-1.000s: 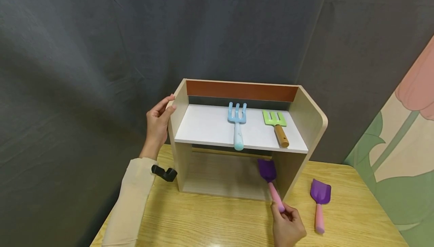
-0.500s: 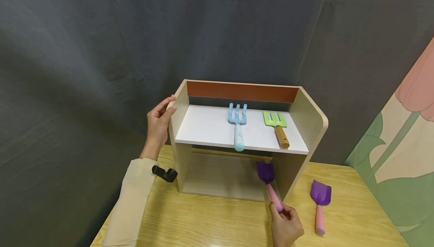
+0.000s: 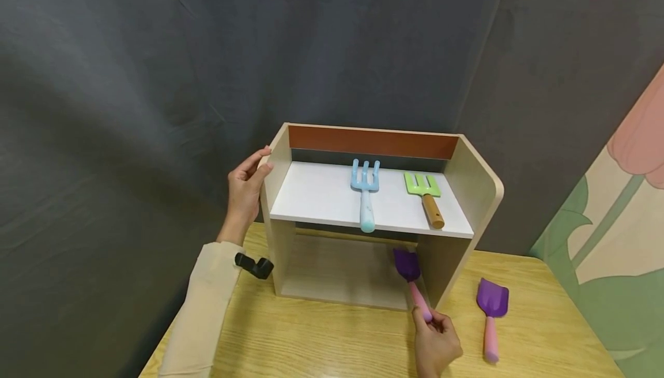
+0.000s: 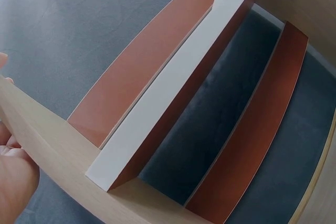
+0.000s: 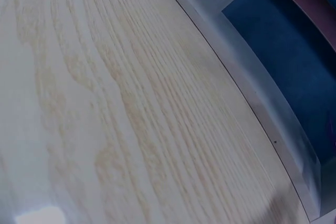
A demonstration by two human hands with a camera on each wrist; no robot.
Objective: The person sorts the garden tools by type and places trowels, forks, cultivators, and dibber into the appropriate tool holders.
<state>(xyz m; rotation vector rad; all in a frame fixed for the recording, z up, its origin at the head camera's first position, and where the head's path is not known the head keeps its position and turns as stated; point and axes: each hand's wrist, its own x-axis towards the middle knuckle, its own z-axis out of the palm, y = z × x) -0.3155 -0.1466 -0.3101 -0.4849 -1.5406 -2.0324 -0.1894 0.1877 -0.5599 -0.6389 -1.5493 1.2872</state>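
Note:
A small two-tier shelf (image 3: 358, 303) stands on the wooden table. My left hand (image 3: 242, 196) holds its left side panel near the upper front edge; in the left wrist view that hand (image 4: 18, 182) shows only partly. My right hand (image 3: 437, 344) pinches the handle end of a purple toy shovel (image 3: 407, 264) with a pink handle. Its blade lies inside the lower compartment, near the right wall. On the white upper board rest a light blue toy fork (image 3: 366, 199) and a green toy fork (image 3: 422, 185) with a brown handle. The right hand is out of sight in the right wrist view.
A second purple shovel (image 3: 493, 298) with a pink handle lies on the table (image 3: 311, 343), right of the shelf. Dark grey cloth (image 3: 363, 44) hangs behind. A panel with a painted flower (image 3: 622, 239) is at the right.
The held shovel has shifted slightly left and inward with my right hand, mostly in the first half second. My left hand keeps its place on the shelf. The view has tilted slightly.

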